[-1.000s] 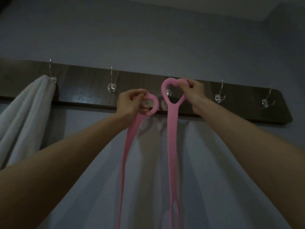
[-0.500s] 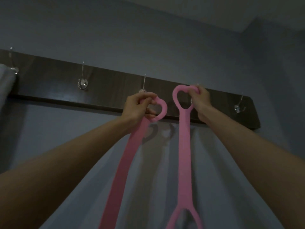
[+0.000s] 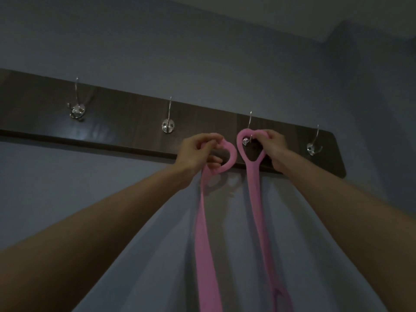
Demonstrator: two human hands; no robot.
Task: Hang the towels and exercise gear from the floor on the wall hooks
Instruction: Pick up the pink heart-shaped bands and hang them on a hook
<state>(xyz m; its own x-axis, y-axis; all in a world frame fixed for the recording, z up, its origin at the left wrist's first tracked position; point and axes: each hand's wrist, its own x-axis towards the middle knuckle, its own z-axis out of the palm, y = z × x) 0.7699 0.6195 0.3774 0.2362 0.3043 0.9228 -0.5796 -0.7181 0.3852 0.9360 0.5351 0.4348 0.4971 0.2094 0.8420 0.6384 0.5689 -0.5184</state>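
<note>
While we look up at the wall, we see the pink resistance band (image 3: 255, 199) held just under the dark wooden hook rail (image 3: 126, 122), its two straps hanging down past both forearms and out of view at the bottom. Our right hand (image 3: 275, 147) is closed around the top right of one heart-shaped handle loop (image 3: 244, 137), and through that loop we can see the base of the third hook (image 3: 249, 129); we cannot tell whether the loop actually rests on the hook or only sits in front of it. Our left hand (image 3: 195, 154) is curled shut on the other handle loop (image 3: 230, 157), which hangs lower, at the rail's bottom edge, between the second hook (image 3: 168, 122) and the third, touching neither. The two loops sit close side by side without touching. Further out, the first hook (image 3: 77, 106) on the left and the fourth hook (image 3: 314, 145) at the right end of the rail both stand bare. Behind everything, the blue-grey wall (image 3: 202, 52) carries soft shadows of the loops just below the rail
</note>
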